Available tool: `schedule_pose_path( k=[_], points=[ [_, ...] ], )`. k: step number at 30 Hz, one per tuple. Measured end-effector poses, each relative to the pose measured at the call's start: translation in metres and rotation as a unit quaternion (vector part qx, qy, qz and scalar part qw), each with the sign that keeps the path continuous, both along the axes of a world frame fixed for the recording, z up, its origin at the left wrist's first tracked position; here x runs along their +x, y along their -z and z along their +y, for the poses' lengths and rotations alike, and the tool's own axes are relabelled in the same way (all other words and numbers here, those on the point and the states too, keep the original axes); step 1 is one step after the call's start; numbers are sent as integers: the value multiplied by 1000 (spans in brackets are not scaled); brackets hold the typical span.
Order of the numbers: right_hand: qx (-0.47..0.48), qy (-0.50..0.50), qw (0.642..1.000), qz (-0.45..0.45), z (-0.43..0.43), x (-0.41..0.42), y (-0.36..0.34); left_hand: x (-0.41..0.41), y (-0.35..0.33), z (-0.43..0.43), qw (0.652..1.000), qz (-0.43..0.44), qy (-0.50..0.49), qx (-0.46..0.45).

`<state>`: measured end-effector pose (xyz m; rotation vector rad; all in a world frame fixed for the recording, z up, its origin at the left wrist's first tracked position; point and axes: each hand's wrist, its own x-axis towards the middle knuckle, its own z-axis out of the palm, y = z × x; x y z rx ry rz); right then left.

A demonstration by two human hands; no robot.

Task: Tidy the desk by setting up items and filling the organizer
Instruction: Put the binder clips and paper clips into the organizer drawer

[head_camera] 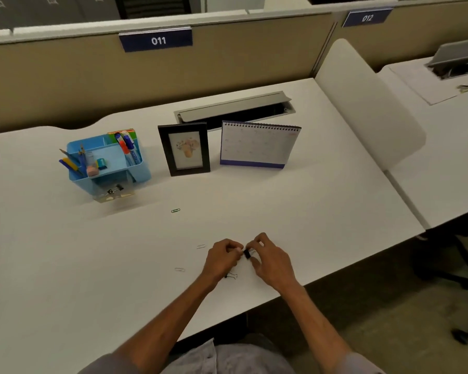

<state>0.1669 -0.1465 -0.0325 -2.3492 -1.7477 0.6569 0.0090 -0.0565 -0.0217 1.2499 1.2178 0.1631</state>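
Note:
Near the desk's front edge my left hand point(222, 256) and my right hand point(270, 259) meet, both pinching a small black binder clip point(247, 254) between their fingertips. A second binder clip point(231, 275) lies on the desk just below my left hand. A blue desk organizer point(135, 168) stands at the back left with pens, markers, a pencil and an eraser in it; its clear front drawer point(114, 193) is pulled out and holds a binder clip. A green paper clip point(175, 210) and two pale paper clips point(200, 246) point(179, 269) lie loose on the white desk point(65, 265).
A black picture frame point(184, 149) and a spiral desk calendar point(257, 144) stand upright at the back, in front of an open grey cable tray point(233, 105). A beige partition marked 011 runs behind. A white divider point(362, 103) separates the neighbouring desk at right.

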Motion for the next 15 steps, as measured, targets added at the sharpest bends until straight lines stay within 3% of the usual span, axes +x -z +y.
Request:
schedule_pose_path(
  k=[11,15],
  points=[
    [73,-23,997,21,24,-11,-12,-10,-4,5,994,-73,-85,-17],
    [74,34,989,125,55,-28,-23,-30,-11,21,981,-111,-155,-17]
  ],
)
